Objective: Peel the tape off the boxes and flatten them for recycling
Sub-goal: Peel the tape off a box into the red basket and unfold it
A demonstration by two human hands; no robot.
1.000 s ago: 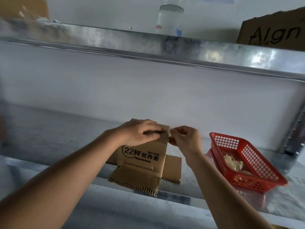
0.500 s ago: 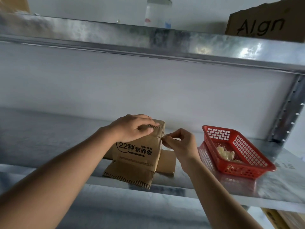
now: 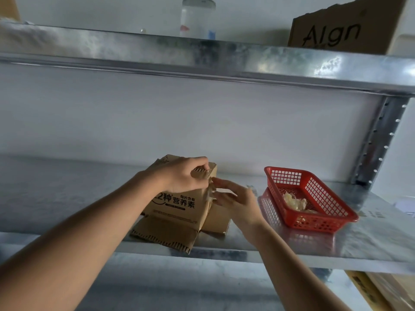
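Note:
A brown cardboard box (image 3: 179, 209) with black printed characters stands on the metal shelf (image 3: 292, 248), its lower flap hanging over the front edge. My left hand (image 3: 182, 176) grips the box's top edge from above. Just right of it, my right hand (image 3: 235, 198) pinches a crinkled strip of clear tape (image 3: 210, 195) that hangs off the box's right edge. Another piece of cardboard (image 3: 217, 223) lies flat under and behind the box.
A red plastic basket (image 3: 312, 223) holding a wad of crumpled tape (image 3: 294, 202) sits to the right on the shelf. The upper shelf (image 3: 202, 57) carries a clear bottle (image 3: 197, 16) and a cardboard box (image 3: 343, 30). A perforated steel post (image 3: 379, 140) stands at the right.
My right hand has dropped from the box's top corner down along its right edge, with the tape strip coming away. My left hand keeps its grip on top.

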